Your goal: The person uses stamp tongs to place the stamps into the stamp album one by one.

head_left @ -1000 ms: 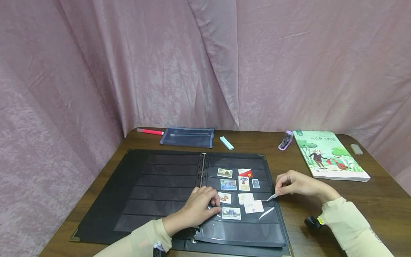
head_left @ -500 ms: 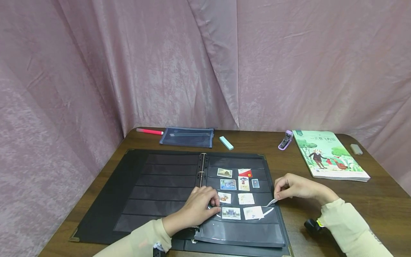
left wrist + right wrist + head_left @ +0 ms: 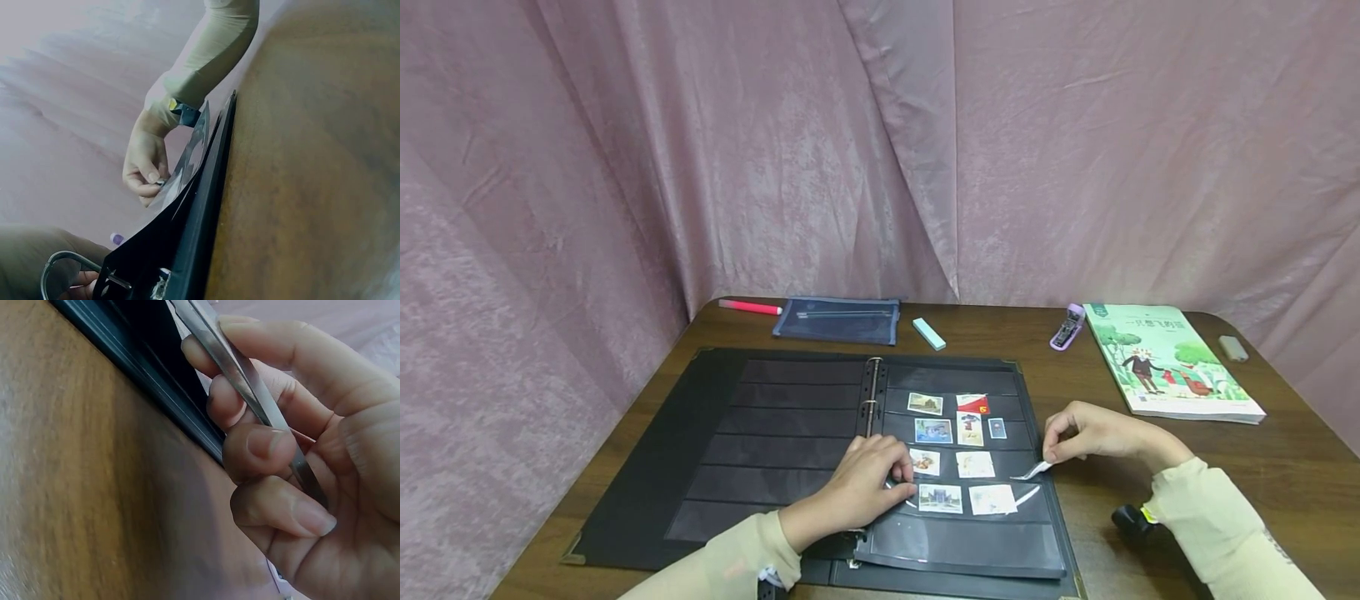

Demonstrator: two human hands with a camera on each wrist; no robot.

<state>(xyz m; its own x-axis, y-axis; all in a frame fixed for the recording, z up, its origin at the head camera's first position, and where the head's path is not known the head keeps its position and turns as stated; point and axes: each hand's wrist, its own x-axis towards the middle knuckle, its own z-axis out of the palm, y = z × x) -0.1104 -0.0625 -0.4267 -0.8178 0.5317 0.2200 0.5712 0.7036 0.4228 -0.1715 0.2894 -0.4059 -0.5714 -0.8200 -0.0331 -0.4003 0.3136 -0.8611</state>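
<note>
A black ring-binder stamp album [image 3: 640, 467] lies spread on the table, its right-hand page [image 3: 962, 546] bearing several stamps in clear pocket strips. My right hand [image 3: 1093, 433] pinches metal tweezers [image 3: 250, 387] at the page's right edge. The tweezer tips lie just right of a pale stamp [image 3: 992, 500] in the lower row, apart from it. Above that sits another pale stamp [image 3: 975, 464]. To its left is a stamp with a building [image 3: 940, 498]. My left hand [image 3: 868, 479] rests on the page beside the rings, fingers loosely bent; its fingertips are partly hidden.
Behind the album lie a red pen [image 3: 751, 307], a blue mesh pouch [image 3: 838, 322] and a light blue eraser [image 3: 928, 333]. Farther right are a purple stapler-like item [image 3: 1067, 327], a green picture book [image 3: 1176, 367] and a small whitish block [image 3: 1232, 348].
The pale stamp at the tweezers has gone down from overlapping the stamp above into the lower row. The tweezers have let go of it and drawn slightly away. My left hand stays put.
</note>
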